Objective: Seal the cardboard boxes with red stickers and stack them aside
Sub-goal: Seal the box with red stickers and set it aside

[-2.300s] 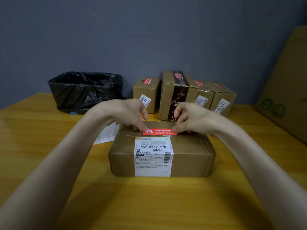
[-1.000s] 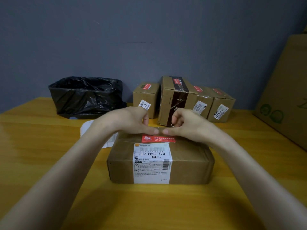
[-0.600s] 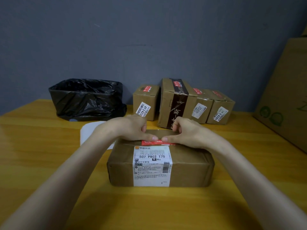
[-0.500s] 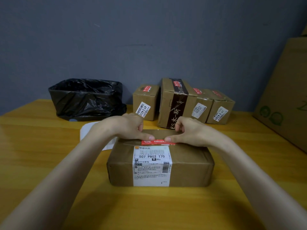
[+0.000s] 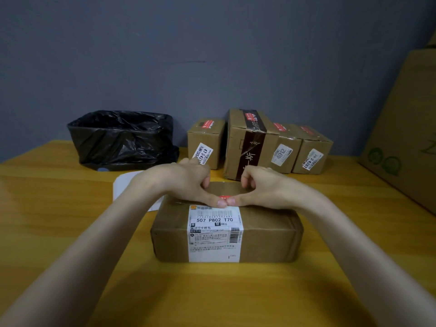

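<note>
A flat brown cardboard box [image 5: 266,234] with a white shipping label lies on the wooden table in front of me. A red sticker [image 5: 224,197] sits on its top near edge, mostly covered by my thumbs. My left hand [image 5: 186,185] and my right hand [image 5: 264,187] rest on the box top with fingers curled. Both thumb tips meet and press down on the sticker. Neither hand grips anything.
Several smaller boxes with red stickers stand in a row at the back, the tallest one [image 5: 247,142] in the middle. A black-bag-lined bin [image 5: 122,138] is at the back left. A white sheet [image 5: 125,185] lies left of the box. A large cardboard carton [image 5: 405,128] stands at the right.
The sticker went from pinched at its ends to laid on the box top. My thumbs slid inward along it and now touch at its middle.
</note>
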{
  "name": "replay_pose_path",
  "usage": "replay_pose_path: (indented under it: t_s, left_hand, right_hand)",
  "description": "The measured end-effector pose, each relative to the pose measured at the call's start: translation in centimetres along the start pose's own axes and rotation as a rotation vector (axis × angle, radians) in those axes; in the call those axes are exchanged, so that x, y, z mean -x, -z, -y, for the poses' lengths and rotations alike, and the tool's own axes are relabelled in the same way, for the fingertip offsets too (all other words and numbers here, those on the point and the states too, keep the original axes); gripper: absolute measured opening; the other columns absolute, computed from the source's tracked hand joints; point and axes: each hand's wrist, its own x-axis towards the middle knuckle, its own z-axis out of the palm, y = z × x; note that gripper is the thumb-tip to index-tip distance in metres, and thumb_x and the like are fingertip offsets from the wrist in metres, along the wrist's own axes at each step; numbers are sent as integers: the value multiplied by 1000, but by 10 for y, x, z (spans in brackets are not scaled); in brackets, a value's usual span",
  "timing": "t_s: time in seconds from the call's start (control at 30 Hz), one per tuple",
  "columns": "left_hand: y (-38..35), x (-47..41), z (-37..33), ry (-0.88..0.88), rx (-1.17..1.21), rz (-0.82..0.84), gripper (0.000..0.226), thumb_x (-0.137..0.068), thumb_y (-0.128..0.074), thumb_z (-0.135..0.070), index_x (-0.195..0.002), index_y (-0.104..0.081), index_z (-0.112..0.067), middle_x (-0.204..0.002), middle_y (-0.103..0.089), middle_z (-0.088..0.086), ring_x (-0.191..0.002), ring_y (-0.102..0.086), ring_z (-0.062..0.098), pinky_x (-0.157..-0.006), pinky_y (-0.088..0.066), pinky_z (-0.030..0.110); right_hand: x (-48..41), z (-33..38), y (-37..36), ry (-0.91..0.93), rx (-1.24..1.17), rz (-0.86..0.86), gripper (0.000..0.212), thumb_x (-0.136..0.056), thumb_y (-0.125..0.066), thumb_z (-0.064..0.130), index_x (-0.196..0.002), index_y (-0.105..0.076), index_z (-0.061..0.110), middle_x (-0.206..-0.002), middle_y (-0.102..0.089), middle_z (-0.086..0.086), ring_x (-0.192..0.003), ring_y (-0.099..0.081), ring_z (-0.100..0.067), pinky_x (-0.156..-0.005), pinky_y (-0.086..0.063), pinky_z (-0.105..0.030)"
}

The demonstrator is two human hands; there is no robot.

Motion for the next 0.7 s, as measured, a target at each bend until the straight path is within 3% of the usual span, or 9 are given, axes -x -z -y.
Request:
replay_pose_path:
  t_s: [0.1, 0.2, 0.33, 0.57, 0.7]
  left_hand:
    - [2, 2, 3, -11, 23, 40, 52, -75, -53, -66, -103, -45, -24, -115, -38, 0, -108, -35, 15, -87, -38, 28]
    - [3, 4, 8, -34, 47, 65, 51, -77, -49, -65, -104, -45, -22, -113, -36, -1, -108, -35, 14, -85, -37, 26]
    - [1, 2, 7, -38, 79, 28, 48, -74, -41, -70, -93, -47, -26, -105, -37, -3, -105, -36, 13, -89, -37, 30]
    - [-1, -3, 7, -40, 57, 35, 44, -80, -50, -63, -101, -44, -25, -109, -36, -2, -104, -34, 13, -83, -35, 27]
    - [2, 0, 16, -25, 70, 62, 43, -79, -55, -60, -101, -43, -25, -105, -35, -4, -103, -34, 13, -84, -36, 26]
  right_hand:
    - [1, -3, 3, -25, -4, 32, 41, -73, -67, 54, -88, -45, 24, -85, -40, 12, -91, -40, -12, -64, -34, -24]
    - [1, -4, 6, -45, -38, 55, 39, -73, -64, 58, -84, -45, 26, -85, -43, 10, -80, -42, -7, -61, -34, -24]
    - [-1, -4, 1, -21, -82, 8, 37, -77, -58, 60, -80, -44, 26, -81, -43, 10, -71, -39, -4, -58, -32, -22]
    - [0, -4, 4, -40, -48, 48, 41, -73, -69, 51, -92, -47, 22, -89, -45, 9, -91, -46, -12, -71, -40, -26]
    - [-1, -10, 10, -80, -42, 95, 41, -74, -70, 50, -95, -48, 22, -86, -43, 9, -78, -42, -7, -65, -38, -24]
